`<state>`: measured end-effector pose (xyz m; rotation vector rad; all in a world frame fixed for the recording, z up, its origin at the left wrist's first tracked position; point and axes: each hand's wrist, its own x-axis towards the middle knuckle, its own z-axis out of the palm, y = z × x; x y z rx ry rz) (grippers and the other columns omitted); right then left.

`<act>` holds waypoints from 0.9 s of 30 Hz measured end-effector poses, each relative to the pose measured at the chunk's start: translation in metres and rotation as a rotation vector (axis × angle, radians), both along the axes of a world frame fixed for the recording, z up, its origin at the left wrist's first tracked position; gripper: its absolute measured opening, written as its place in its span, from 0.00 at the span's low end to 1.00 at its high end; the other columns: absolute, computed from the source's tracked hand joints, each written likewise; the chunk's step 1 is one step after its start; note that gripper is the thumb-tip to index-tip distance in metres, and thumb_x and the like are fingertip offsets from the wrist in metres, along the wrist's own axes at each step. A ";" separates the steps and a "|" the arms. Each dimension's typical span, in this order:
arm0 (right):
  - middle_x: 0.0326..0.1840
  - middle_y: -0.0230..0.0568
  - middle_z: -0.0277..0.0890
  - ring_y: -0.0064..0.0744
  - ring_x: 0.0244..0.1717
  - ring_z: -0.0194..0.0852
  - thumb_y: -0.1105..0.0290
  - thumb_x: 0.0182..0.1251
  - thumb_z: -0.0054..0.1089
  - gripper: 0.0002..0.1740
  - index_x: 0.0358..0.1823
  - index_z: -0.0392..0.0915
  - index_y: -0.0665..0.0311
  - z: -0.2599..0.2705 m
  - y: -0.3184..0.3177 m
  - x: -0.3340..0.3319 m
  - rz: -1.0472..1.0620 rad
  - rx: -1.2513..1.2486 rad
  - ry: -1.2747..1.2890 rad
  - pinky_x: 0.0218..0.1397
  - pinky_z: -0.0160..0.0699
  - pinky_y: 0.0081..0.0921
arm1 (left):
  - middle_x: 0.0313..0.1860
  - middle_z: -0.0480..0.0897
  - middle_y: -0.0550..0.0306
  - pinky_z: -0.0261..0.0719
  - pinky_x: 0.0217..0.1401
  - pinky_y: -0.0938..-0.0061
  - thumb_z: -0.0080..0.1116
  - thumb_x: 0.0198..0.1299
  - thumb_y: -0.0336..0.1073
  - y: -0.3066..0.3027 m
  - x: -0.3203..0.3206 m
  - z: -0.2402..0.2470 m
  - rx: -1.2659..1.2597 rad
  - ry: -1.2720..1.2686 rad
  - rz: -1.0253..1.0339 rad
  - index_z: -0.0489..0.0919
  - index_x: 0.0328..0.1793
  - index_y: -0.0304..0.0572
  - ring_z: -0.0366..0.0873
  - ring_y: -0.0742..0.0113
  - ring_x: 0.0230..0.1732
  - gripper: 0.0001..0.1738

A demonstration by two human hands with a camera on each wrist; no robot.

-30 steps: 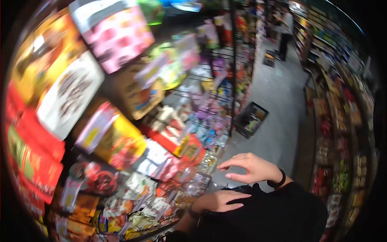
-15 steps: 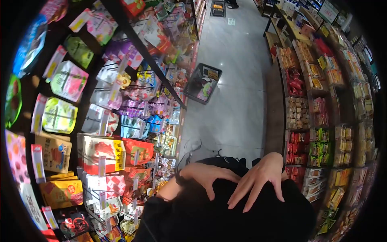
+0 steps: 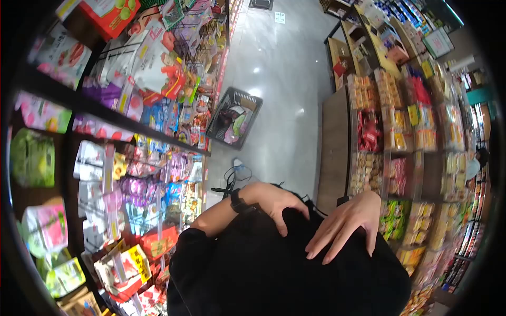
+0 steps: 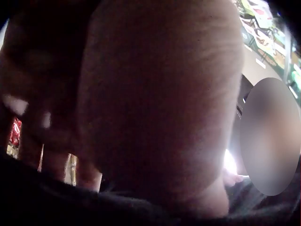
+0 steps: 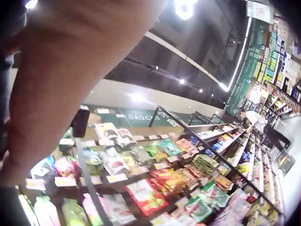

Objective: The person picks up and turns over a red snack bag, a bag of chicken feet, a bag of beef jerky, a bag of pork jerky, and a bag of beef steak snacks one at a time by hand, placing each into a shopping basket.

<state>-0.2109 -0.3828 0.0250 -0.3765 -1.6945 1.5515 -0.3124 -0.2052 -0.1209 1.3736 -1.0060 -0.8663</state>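
Observation:
Both hands lie over the black top [image 3: 274, 274] at the person's front in the head view, holding nothing. On the left, the left hand [image 3: 271, 203] has its thumb and a finger spread apart, with a dark band [image 3: 240, 203] at its wrist. Beside it, the right hand [image 3: 348, 221] points its extended fingers down over the fabric. Close up in the left wrist view, the left hand [image 4: 160, 103] fills the picture, its fingertips at dark cloth. Part of the right hand [image 5: 61, 80] crosses the left side of the right wrist view.
A black shopping basket [image 3: 234, 118] with packages inside stands on the grey floor [image 3: 284, 105]. Hanging snack bags [image 3: 142, 197] line the left rack, crossed by a dark bar [image 3: 121, 118]. Packaged goods [image 3: 395, 137] fill the right shelves. Dark cables [image 3: 230, 176] show near the left wrist.
The head view has swung round, so the shelves and basket have shifted. The hands, overlapping half a second ago, are now farther apart. Earlier the right hand was raised with curved fingers.

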 end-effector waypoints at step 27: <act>0.29 0.45 0.85 0.47 0.29 0.87 0.67 0.70 0.53 0.07 0.43 0.75 0.62 -0.918 0.312 0.338 -0.839 -0.615 -1.323 0.32 0.84 0.44 | 0.75 0.67 0.30 0.63 0.79 0.53 0.72 0.54 0.69 -0.079 0.049 -0.384 0.444 1.409 0.819 0.57 0.81 0.34 0.62 0.36 0.78 0.62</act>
